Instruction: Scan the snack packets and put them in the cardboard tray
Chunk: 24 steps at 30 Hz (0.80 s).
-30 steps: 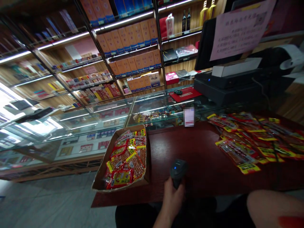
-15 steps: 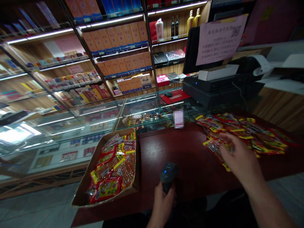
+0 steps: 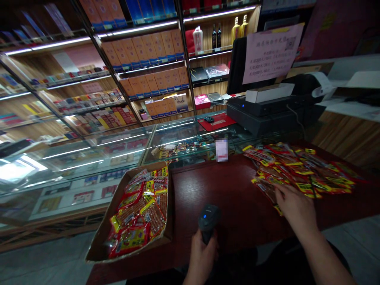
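Note:
My left hand (image 3: 203, 253) is wrapped around the handle of a dark barcode scanner (image 3: 209, 217), which has a blue light on its top and points away from me over the dark red table. On the right, my right hand (image 3: 295, 208) is at the near edge of a pile of snack packets (image 3: 293, 164) in red and yellow wrappers. Its thumb and fingers close on the nearest snack packet (image 3: 266, 190), partly covering it. The fingertips' undersides are hidden. To the left of the scanner stands an open cardboard box (image 3: 170, 213) filled with similar packets.
Glass display cases (image 3: 124, 148) run behind the table (image 3: 192, 182). A small card (image 3: 221, 149) stands at its back edge. Further back are a mouse on a red mat (image 3: 216, 122), a monitor with a paper notice (image 3: 271, 53), a black cash drawer (image 3: 252, 118) and stocked shelves.
My right hand has come down and nearer to me, its fingers closing from a spread pose onto the nearest packet. My left hand still holds the scanner; the view has shifted slightly.

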{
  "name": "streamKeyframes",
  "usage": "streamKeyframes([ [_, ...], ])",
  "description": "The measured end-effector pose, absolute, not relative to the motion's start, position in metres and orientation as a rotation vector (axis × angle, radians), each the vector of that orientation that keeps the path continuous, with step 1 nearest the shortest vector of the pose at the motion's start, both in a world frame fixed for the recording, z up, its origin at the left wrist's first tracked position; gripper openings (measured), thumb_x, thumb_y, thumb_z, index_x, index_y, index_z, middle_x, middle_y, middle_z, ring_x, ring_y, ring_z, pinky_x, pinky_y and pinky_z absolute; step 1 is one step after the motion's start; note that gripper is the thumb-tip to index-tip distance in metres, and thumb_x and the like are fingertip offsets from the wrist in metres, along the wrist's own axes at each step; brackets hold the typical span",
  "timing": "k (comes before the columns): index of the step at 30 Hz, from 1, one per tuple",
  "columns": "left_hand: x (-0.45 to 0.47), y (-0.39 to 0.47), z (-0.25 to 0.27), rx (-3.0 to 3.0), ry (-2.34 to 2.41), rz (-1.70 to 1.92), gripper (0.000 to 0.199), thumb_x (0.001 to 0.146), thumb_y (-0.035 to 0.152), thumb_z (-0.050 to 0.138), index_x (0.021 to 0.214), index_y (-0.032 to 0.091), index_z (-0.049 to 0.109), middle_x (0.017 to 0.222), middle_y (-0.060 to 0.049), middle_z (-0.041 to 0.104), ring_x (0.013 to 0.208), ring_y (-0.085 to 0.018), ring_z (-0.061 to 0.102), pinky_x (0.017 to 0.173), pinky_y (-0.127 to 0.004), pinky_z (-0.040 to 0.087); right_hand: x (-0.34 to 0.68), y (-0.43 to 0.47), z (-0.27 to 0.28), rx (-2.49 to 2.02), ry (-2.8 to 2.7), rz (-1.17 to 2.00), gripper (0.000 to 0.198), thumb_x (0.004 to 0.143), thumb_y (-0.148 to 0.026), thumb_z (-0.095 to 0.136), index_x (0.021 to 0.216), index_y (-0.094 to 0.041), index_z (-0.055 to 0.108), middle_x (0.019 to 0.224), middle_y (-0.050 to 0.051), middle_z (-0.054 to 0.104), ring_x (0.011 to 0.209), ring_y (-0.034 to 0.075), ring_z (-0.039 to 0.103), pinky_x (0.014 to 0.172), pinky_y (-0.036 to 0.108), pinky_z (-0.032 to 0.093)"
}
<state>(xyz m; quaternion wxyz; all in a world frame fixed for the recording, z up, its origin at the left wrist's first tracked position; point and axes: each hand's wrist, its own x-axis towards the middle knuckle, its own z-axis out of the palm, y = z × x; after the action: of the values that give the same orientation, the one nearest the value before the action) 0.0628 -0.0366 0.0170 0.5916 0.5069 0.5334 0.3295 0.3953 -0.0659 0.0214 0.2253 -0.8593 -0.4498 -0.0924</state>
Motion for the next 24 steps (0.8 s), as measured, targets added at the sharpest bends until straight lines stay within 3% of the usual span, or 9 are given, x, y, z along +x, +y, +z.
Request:
streamKeyframes([
  [2, 0.062, -0.037, 0.016, 1.177, 1.235, 0.772, 0.028, 0.072, 0.043, 0.067, 0.076, 0.018, 0.056, 0.050, 0.006, 0.054, 0.036, -0.009, 0.046, 0.036, -0.019, 0.034, 0.379, -0.056, 0.019, -2.135, -1.147, -0.082, 0.043, 0.093, -0.041, 0.042, 0.114, -0.021, 0.075, 0.116, 0.012, 0.076, 0.102, 0.030, 0.072, 0.087, 0.042, 0.056],
  [6, 0.062, -0.039, 0.010, 1.183, 1.224, 0.781, 0.030, 0.074, 0.045, 0.067, 0.078, 0.017, 0.056, 0.051, 0.005, 0.054, 0.037, -0.008, 0.046, 0.036, -0.018, 0.033, 0.328, -0.027, 0.000, -1.750, -0.902, 0.610, 0.046, 0.085, -0.055, 0.055, 0.109, -0.023, 0.076, 0.105, 0.009, 0.080, 0.083, 0.028, 0.075, 0.060, 0.035, 0.061],
  [8, 0.062, -0.039, 0.006, 1.174, 1.229, 0.784, 0.032, 0.073, 0.047, 0.067, 0.080, 0.017, 0.057, 0.050, 0.005, 0.054, 0.036, -0.008, 0.045, 0.035, -0.019, 0.033, 0.305, -0.015, -0.012, -1.603, -0.823, 0.797, 0.049, 0.081, -0.058, 0.060, 0.109, -0.022, 0.076, 0.105, 0.009, 0.079, 0.081, 0.027, 0.075, 0.056, 0.035, 0.062],
  [11, 0.061, -0.038, 0.000, 1.166, 1.230, 0.792, 0.035, 0.071, 0.049, 0.069, 0.081, 0.017, 0.058, 0.048, 0.006, 0.054, 0.034, -0.008, 0.043, 0.034, -0.019, 0.031, 0.286, -0.007, -0.023, -1.473, -0.786, 0.820, 0.048, 0.078, -0.056, 0.067, 0.110, -0.021, 0.075, 0.106, 0.009, 0.078, 0.083, 0.028, 0.075, 0.062, 0.039, 0.065],
  [13, 0.060, -0.038, 0.000, 1.162, 1.221, 0.796, 0.035, 0.071, 0.048, 0.070, 0.081, 0.017, 0.059, 0.048, 0.006, 0.054, 0.034, -0.008, 0.043, 0.034, -0.019, 0.031, 0.283, -0.009, -0.026, -1.424, -0.832, 0.729, 0.041, 0.079, -0.053, 0.069, 0.107, -0.023, 0.077, 0.109, 0.010, 0.078, 0.094, 0.028, 0.074, 0.078, 0.043, 0.065],
  [16, 0.059, -0.037, 0.005, 1.157, 1.215, 0.789, 0.032, 0.070, 0.045, 0.071, 0.079, 0.016, 0.060, 0.049, 0.005, 0.055, 0.035, -0.008, 0.045, 0.035, -0.019, 0.034, 0.284, -0.015, -0.025, -1.367, -0.884, 0.551, 0.031, 0.084, -0.050, 0.067, 0.096, -0.025, 0.081, 0.135, 0.011, 0.068, 0.118, 0.029, 0.067, 0.102, 0.046, 0.055],
  [19, 0.059, -0.038, 0.012, 1.160, 1.249, 0.797, 0.028, 0.067, 0.041, 0.071, 0.074, 0.017, 0.059, 0.048, 0.005, 0.054, 0.036, -0.008, 0.045, 0.036, -0.019, 0.034, 0.285, -0.016, -0.026, -1.361, -0.808, 0.514, 0.032, 0.084, -0.050, 0.067, 0.097, -0.025, 0.081, 0.155, 0.010, 0.049, 0.122, 0.030, 0.065, 0.101, 0.045, 0.055],
  [22, 0.060, -0.038, 0.014, 1.139, 1.255, 0.802, 0.026, 0.066, 0.039, 0.070, 0.072, 0.017, 0.058, 0.047, 0.005, 0.054, 0.035, -0.009, 0.046, 0.036, -0.019, 0.034, 0.286, -0.013, -0.032, -1.369, -0.773, 0.613, 0.034, 0.085, -0.049, 0.064, 0.104, -0.025, 0.080, 0.138, 0.012, 0.065, 0.110, 0.029, 0.071, 0.090, 0.045, 0.061],
  [24, 0.059, -0.039, 0.013, 1.131, 1.247, 0.797, 0.025, 0.065, 0.039, 0.070, 0.072, 0.017, 0.058, 0.047, 0.004, 0.055, 0.035, -0.009, 0.046, 0.036, -0.020, 0.034, 0.286, -0.011, -0.034, -1.393, -0.814, 0.606, 0.033, 0.085, -0.044, 0.063, 0.106, -0.025, 0.079, 0.122, 0.010, 0.074, 0.110, 0.029, 0.070, 0.093, 0.047, 0.059],
])
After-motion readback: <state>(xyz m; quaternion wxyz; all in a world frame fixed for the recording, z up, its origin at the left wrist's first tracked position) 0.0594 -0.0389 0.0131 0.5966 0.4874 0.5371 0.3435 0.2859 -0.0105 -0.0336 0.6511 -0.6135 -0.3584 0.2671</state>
